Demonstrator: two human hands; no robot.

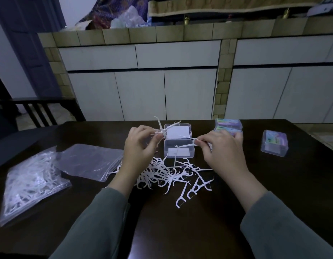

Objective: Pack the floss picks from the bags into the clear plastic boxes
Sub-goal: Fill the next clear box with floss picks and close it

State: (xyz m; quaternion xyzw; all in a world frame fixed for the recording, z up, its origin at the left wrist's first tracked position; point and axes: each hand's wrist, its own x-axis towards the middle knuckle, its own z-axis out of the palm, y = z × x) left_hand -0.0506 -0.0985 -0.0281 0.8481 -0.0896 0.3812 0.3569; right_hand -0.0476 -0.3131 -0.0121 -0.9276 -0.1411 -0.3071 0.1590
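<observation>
Over the dark wooden counter (255,184), the left hand (141,144) pinches a bunch of white plastic floss picks (162,128) and the right hand (221,148) pinches one pick (186,145) above the open clear plastic box (178,146); loose picks (171,174) lie just before it

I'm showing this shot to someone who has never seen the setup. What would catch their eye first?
Probably the loose pile of white floss picks on the dark table, just in front of the open clear box. Above it, the left hand and right hand each pinch picks.
</observation>
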